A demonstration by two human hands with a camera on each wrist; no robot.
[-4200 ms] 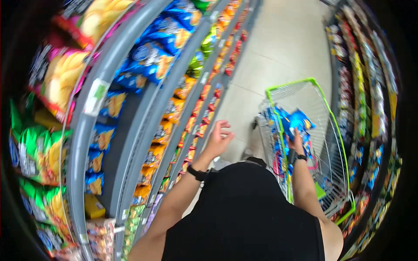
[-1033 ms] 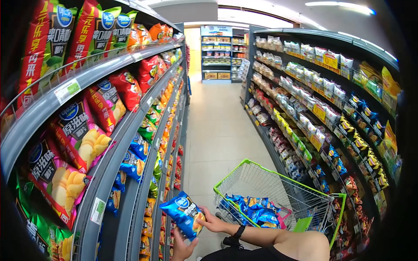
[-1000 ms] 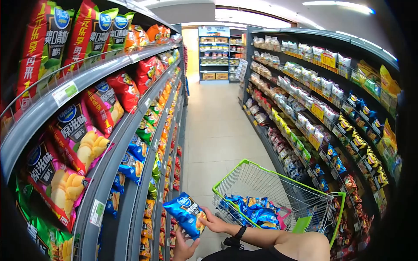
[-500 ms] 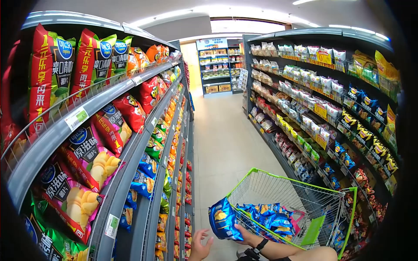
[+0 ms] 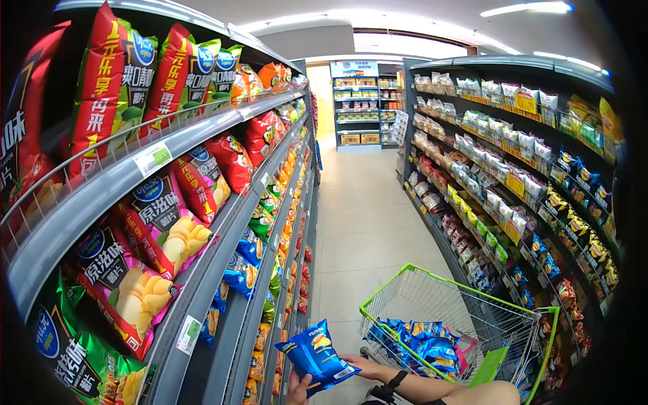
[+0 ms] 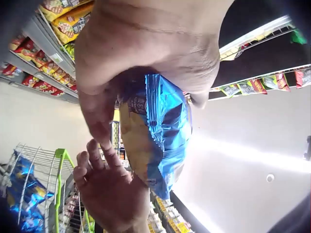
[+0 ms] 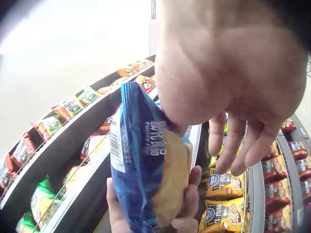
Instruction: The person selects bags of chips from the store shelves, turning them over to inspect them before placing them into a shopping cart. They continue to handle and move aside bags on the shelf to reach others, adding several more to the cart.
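A blue bag of potato chips point(image 5: 317, 361) is held up in front of the body, its barcode side toward the head camera. My left hand point(image 5: 299, 389) grips it at the lower left edge; in the left wrist view, thumb and fingers of the left hand point(image 6: 150, 43) straddle the bag point(image 6: 167, 131). At the bag's right edge is my right hand point(image 5: 361, 366). The right wrist view shows the right hand point(image 7: 233, 82) with fingers extended loosely, palm side next to the bag point(image 7: 146, 165) and not wrapped round it.
A green-rimmed wire shopping cart point(image 5: 466, 287) stands at the right with several blue chip bags point(image 5: 422, 337) inside. Shelves of chip bags point(image 5: 169, 202) line the left; another snack shelf point(image 5: 499, 135) lines the right. The tiled floor point(image 5: 358, 202) runs between them.
Earlier, my right hand was in the cart with a blue bag. Later both hands held the bag, then the right alone. Now the left grips it, turned back-side up, and the right has loosened.
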